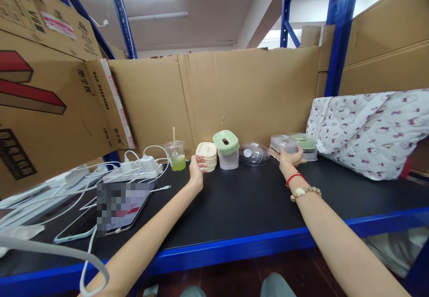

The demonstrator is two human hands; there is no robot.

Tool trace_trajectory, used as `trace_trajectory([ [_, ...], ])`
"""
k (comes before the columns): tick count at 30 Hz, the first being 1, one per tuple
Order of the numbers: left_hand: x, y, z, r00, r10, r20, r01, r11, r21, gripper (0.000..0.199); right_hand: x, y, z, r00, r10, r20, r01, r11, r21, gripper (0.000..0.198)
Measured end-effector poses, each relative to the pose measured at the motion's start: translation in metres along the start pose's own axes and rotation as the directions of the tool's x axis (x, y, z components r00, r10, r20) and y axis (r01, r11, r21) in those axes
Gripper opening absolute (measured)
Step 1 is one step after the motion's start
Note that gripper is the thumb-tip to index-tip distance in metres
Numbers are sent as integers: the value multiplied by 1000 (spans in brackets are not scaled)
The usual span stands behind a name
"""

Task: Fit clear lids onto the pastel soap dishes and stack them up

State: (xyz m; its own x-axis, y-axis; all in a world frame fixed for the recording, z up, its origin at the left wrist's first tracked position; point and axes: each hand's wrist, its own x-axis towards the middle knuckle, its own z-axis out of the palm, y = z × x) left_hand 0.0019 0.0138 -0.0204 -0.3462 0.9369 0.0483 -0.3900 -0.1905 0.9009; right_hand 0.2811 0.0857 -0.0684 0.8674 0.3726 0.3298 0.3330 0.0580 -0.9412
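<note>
My left hand [197, 170] is at the left side of a cream stack of small rounded-square containers [210, 158], its fingers apart and bent toward the stack's front, seemingly touching it. Beside that stack stands a pale purple container [229, 160] with a tilted green lid [227, 142] on top, which has a dark opening. Farther right, my right hand [292, 156] grips a greyish-purple container with a clear cover [283, 143]; its far fingers are hidden. Clear plastic domed lids [254, 155] lie between. Behind my right fingers is a green container with a clear cover [305, 142].
A plastic cup [178, 157] with green drink and a straw stands left. Phones or tablets [125, 205], a power strip [147, 167] and white cables crowd the left. A patterned quilted bag [368, 131] is at right. Cardboard [248, 91] backs the black shelf [241, 207], edged in blue.
</note>
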Motion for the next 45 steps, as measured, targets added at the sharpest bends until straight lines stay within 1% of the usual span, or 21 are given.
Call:
trace_trajectory([
  [3, 0, -1, 1, 1000, 22, 2, -22, 1000, 20, 16, -2, -4, 0, 983, 160, -96, -153, 986, 71, 50],
  [4, 1, -2, 0, 999, 41, 1, -41, 998, 44, 16, -4, -6, 1, 980, 174, -94, -167, 983, 81, 43],
  [7, 8, -6, -3, 988, 152, -1, -150, 973, 177, 12, -10, -14, 1, 987, 149, -64, -142, 984, 106, 28],
  [9, 16, -10, -7, 965, 260, 19, -252, 915, 316, 6, -14, -20, -2, 992, 115, -60, -107, 987, 120, 22],
  [11, 25, -14, -14, 924, 371, 91, -366, 791, 491, 7, -20, -27, -6, 995, 73, -66, -64, 990, 126, 18],
  [13, 35, -18, -21, 846, 482, 227, -504, 586, 635, 19, -28, -36, -10, 999, -33, -42, 37, 992, 121, 16],
  [14, 38, -21, -24, 802, 507, 317, -565, 470, 678, 24, -34, -41, -12, 991, -134, -6, 134, 984, 115, 15],
  [15, 41, -24, -26, 759, 512, 401, -615, 364, 700, 29, -40, -46, -12, 964, -262, 44, 256, 960, 111, 15],
  [16, 43, -27, -28, 725, 497, 476, -652, 274, 707, 34, -48, -52, -12, 910, -403, 101, 392, 913, 112, 16],
  [17, 44, -29, -30, 704, 469, 533, -675, 208, 708, 38, -57, -56, -11, 834, -529, 157, 516, 848, 119, 19],
  [19, 45, -33, -31, 729, 400, 556, -654, 163, 739, 41, -76, -64, -6, 677, -693, 247, 683, 717, 140, 29],
  [21, 43, -34, -30, 758, 354, 548, -626, 161, 763, 39, -95, -67, 1, 556, -767, 320, 766, 622, 162, 39],
  [23, 40, -31, -28, 770, 358, 528, -610, 172, 774, 34, -108, -65, 8, 462, -799, 386, 809, 557, 185, 47],
  [25, 38, -27, -27, 790, 377, 484, -581, 208, 787, 27, -115, -61, 15, 398, -807, 436, 831, 518, 200, 50],
  [27, 37, -23, -27, 807, 393, 440, -559, 267, 785, 18, -116, -55, 19, 378, -798, 470, 835, 513, 199, 48],
  [32, 35, -17, -25, 850, 421, 316, -505, 481, 716, 3, -109, -51, 16, 434, -748, 502, 792, 583, 183, 36],
  [36, 33, -10, -22, 905, 378, 195, -403, 617, 676, 17, -110, -57, 8, 476, -720, 505, 772, 617, 153, 27],
  [39, 31, -4, -22, 931, 352, 101, -320, 645, 694, 28, -112, -61, 4, 520, -691, 502, 758, 645, 102, 26],
  [41, 31, -3, -23, 941, 331, 65, -277, 648, 709, 23, -113, -62, 3, 549, -669, 500, 745, 664, 71, 29],
  [43, 32, -5, -22, 955, 291, 52, -238, 652, 720, 14, -113, -62, 3, 564, -664, 491, 736, 674, 65, 30],
  [45, 32, -9, -22, 973, 224, 53, -190, 650, 736, 20, -114, -62, 4, 565, -671, 480, 732, 676, 83, 30],
])
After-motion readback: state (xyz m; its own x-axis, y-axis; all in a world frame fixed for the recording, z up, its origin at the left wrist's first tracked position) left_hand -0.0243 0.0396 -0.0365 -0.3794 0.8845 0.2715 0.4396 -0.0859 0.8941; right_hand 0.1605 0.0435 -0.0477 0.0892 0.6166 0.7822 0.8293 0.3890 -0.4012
